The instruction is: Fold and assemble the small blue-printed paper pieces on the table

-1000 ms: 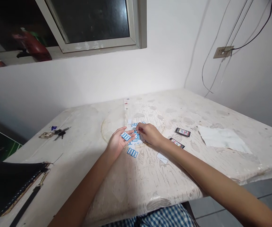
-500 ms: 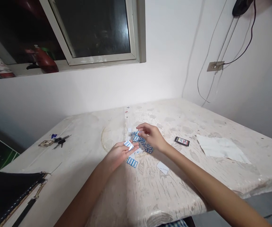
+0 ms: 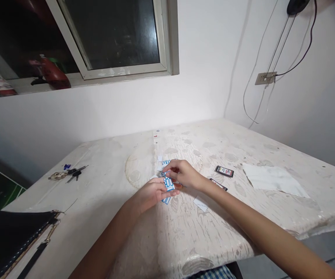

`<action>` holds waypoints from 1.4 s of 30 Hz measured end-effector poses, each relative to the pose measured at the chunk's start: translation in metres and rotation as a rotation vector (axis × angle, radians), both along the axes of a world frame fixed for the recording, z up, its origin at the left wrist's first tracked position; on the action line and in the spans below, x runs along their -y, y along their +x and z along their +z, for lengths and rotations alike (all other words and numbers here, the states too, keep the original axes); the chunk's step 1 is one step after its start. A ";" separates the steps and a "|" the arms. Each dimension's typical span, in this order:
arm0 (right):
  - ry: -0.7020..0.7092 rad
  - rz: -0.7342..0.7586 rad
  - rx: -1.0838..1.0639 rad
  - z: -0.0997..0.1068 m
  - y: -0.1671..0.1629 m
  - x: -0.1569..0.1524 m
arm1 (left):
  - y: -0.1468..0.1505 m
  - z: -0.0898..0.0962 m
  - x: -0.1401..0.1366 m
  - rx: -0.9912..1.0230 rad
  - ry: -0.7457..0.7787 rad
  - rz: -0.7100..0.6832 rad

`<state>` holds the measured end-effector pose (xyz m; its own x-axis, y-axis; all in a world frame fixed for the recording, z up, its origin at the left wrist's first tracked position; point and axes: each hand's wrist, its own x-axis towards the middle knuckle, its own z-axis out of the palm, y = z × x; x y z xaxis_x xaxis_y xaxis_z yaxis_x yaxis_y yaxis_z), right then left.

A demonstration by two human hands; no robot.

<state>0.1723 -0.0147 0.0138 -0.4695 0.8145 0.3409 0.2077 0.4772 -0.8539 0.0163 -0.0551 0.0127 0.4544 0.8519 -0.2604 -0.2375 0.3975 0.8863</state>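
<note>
My left hand (image 3: pixel 152 192) is closed around small white paper pieces (image 3: pixel 169 183) with blue outlined rectangles on them. My right hand (image 3: pixel 183 174) meets it from the right, thumb and fingers pinching the upper end of the same pieces. How many are in the grip I cannot tell. Beyond my fingers another blue-outlined paper piece (image 3: pixel 165 162) lies on the table, and one more (image 3: pixel 166 200) shows just below my left fingertips. Whatever lies directly beneath the hands is hidden.
A black-edged card (image 3: pixel 224 171) and a white cloth or paper sheet (image 3: pixel 273 181) lie to the right. A small white slip (image 3: pixel 201 203) sits by my right forearm. Keys (image 3: pixel 74 173) rest at the left, a black bag (image 3: pixel 19 236) at the near left corner.
My right hand has come down to the paper pieces in my left hand, which has shifted slightly right. Loose pieces between the hands are now mostly out of sight. A second dark-edged card shows beside my right wrist.
</note>
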 end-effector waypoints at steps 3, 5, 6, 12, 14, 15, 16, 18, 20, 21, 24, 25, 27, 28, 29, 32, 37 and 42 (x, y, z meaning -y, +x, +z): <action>0.000 0.014 0.012 -0.002 -0.001 0.002 | 0.000 0.000 0.000 -0.009 0.037 -0.016; -0.063 0.038 0.001 -0.003 -0.002 0.003 | 0.000 0.000 0.000 0.003 0.041 -0.016; -0.097 0.051 -0.009 -0.003 -0.003 0.003 | 0.000 0.000 0.000 0.008 0.037 -0.015; -0.138 0.104 -0.076 -0.004 -0.003 0.006 | -0.002 0.000 -0.001 -0.022 0.019 -0.019; -0.199 0.147 -0.088 -0.004 -0.004 0.007 | -0.002 0.001 0.000 -0.019 0.009 -0.018; -0.220 0.163 -0.096 -0.004 -0.004 0.008 | -0.001 0.001 0.000 -0.016 0.005 -0.013; -0.232 0.168 -0.106 -0.005 -0.004 0.008 | -0.001 0.001 0.000 -0.013 0.003 -0.005; -0.235 0.164 -0.129 -0.007 -0.006 0.006 | 0.001 0.002 0.001 -0.012 0.010 0.010; -0.196 0.126 -0.156 -0.008 -0.006 0.002 | 0.003 0.002 0.001 -0.036 0.039 0.042; -0.149 0.085 -0.158 -0.009 -0.004 -0.001 | 0.004 0.002 0.001 -0.051 0.056 0.071; 0.070 -0.129 -0.031 -0.006 0.005 -0.009 | 0.004 0.002 -0.003 -0.084 0.106 0.243; 0.119 -0.186 0.063 -0.004 0.009 -0.010 | 0.003 0.003 -0.005 -0.085 0.126 0.316; 0.117 -0.172 0.257 0.000 0.013 -0.006 | -0.001 0.006 -0.007 -0.077 0.175 0.444; 0.089 -0.107 0.327 0.001 0.013 -0.002 | -0.003 0.007 -0.008 -0.068 0.195 0.494; 0.071 -0.019 0.373 0.002 0.011 0.003 | -0.006 0.009 -0.009 -0.057 0.208 0.535; 0.242 0.118 0.518 -0.004 -0.004 0.020 | -0.011 0.012 -0.010 -0.027 0.217 0.622; 0.358 0.195 0.600 -0.018 -0.022 0.028 | -0.013 0.010 -0.011 -0.024 0.236 0.642; 0.398 0.171 0.628 -0.019 -0.021 0.034 | -0.011 0.007 -0.010 -0.110 0.235 0.580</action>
